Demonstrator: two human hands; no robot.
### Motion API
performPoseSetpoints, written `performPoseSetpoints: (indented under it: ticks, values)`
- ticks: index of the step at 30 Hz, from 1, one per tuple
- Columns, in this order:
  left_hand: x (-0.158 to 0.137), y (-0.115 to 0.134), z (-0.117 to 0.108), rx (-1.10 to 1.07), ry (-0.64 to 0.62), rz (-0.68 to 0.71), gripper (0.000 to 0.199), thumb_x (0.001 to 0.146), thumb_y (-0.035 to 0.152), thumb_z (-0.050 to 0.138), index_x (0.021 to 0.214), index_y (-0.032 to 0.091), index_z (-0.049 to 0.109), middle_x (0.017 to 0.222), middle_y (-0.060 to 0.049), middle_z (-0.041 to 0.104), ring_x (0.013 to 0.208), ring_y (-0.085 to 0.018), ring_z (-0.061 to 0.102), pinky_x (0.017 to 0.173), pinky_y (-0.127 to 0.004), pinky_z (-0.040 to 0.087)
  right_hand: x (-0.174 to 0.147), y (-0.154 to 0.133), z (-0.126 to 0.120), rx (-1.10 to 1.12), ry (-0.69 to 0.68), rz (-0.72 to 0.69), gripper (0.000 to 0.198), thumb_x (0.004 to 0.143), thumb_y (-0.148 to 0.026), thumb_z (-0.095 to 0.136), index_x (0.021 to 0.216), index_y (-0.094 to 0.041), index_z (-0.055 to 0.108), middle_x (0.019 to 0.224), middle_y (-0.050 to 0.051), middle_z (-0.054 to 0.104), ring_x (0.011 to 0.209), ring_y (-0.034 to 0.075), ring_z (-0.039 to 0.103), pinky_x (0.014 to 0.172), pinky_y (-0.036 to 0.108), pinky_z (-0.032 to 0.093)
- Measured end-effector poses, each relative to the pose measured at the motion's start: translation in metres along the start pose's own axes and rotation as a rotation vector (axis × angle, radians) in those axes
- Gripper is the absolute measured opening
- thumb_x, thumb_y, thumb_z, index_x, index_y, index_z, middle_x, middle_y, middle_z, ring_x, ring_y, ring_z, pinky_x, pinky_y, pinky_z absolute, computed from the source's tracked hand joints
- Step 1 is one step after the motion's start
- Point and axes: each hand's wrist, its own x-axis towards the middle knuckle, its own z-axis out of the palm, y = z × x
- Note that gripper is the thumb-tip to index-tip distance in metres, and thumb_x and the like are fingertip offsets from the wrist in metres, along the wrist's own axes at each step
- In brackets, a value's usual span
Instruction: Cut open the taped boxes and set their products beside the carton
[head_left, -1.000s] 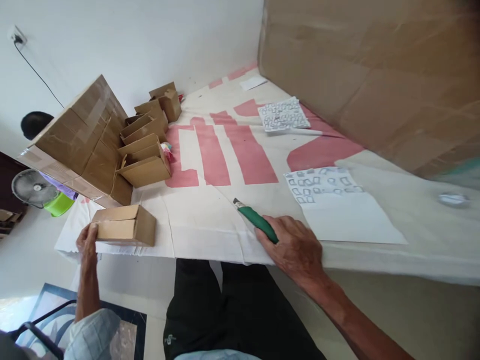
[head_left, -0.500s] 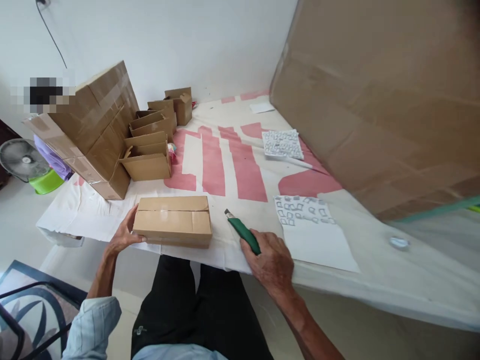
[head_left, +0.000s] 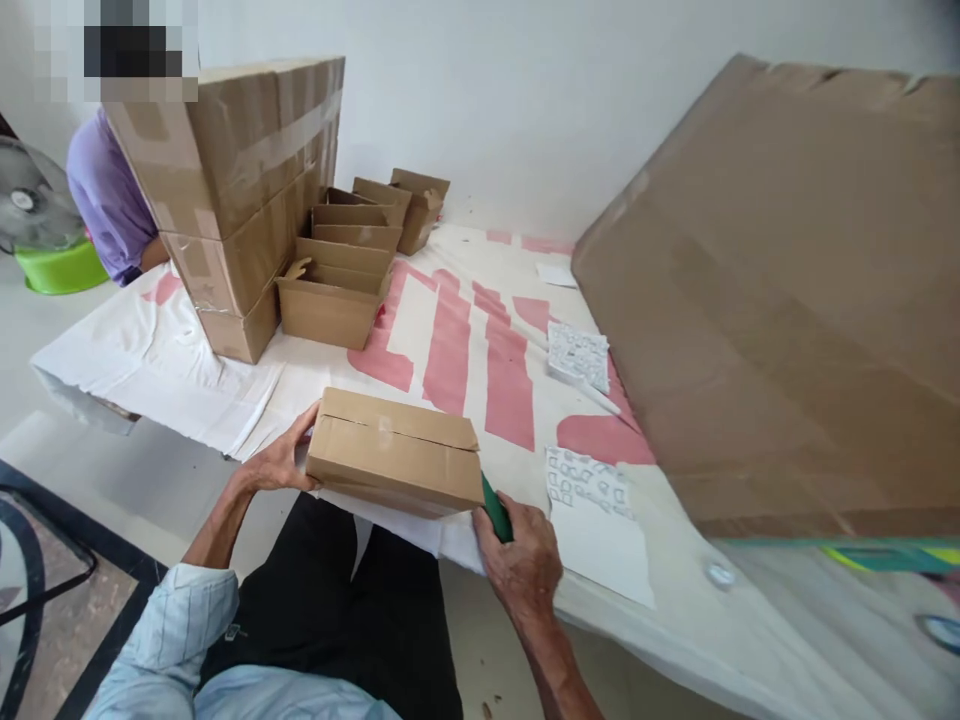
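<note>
A closed brown cardboard box (head_left: 394, 460) lies at the front edge of the cloth-covered table, turned slightly, a strip of clear tape on its top seam. My left hand (head_left: 281, 460) grips its left end, thumb in front and fingers behind. In my right hand (head_left: 523, 550) is a green-handled utility knife (head_left: 495, 510), fingers wrapped round the handle. The knife reaches the box's right end, and its tip is hidden behind that corner. Right of it lies a white sheet (head_left: 600, 540) with rows of pen marks.
Open small boxes (head_left: 330, 305) line up beside a tall stack of taped cartons (head_left: 247, 170) on the left. A large carton (head_left: 795, 300) leans in on the right. A marked pad (head_left: 577, 355) lies mid-table. Behind the stack sits a person in a purple sleeve (head_left: 112, 200).
The knife has moved against the box's right end, its tip passing out of sight. The box has turned a little, its right end nearer me. The view has shifted left.
</note>
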Motion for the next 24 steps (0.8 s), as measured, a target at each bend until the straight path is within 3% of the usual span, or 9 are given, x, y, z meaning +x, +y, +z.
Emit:
performPoseSetpoints:
  ticks: [4, 11, 24]
  values:
    - [-0.004, -0.009, 0.006, 0.035, 0.010, 0.042, 0.126, 0.063, 0.028, 0.090, 0.172, 0.024, 0.027, 0.172, -0.019, 0.036, 0.160, -0.043, 0.034, 0.126, -0.060, 0.039, -0.002, 0.004, -0.003, -0.001, -0.036, 0.000, 0.030, 0.097, -0.042, 0.056, 0.108, -0.018, 0.072, 0.092, 0.012, 0.068, 0.090, 0.031, 0.061, 0.083, 0.043, 0.049]
    - [-0.006, -0.002, 0.037, -0.013, 0.105, 0.175, 0.130, 0.059, 0.036, 0.099, 0.170, 0.029, 0.031, 0.167, -0.018, 0.038, 0.153, -0.042, 0.042, 0.113, -0.055, 0.052, -0.007, 0.012, -0.004, -0.039, -0.065, 0.035, 0.024, 0.091, -0.043, 0.060, 0.082, -0.022, 0.067, 0.081, 0.011, 0.063, 0.086, 0.032, 0.058, 0.076, 0.043, 0.047]
    - [-0.002, 0.015, 0.046, 0.051, 0.210, 0.277, 0.113, 0.058, 0.035, 0.099, 0.157, 0.025, 0.046, 0.151, -0.017, 0.051, 0.139, -0.040, 0.052, 0.104, -0.049, 0.055, -0.005, 0.013, -0.006, -0.014, -0.091, 0.008, 0.046, 0.101, -0.061, 0.051, 0.089, -0.021, 0.068, 0.085, 0.012, 0.066, 0.088, 0.031, 0.060, 0.081, 0.043, 0.050]
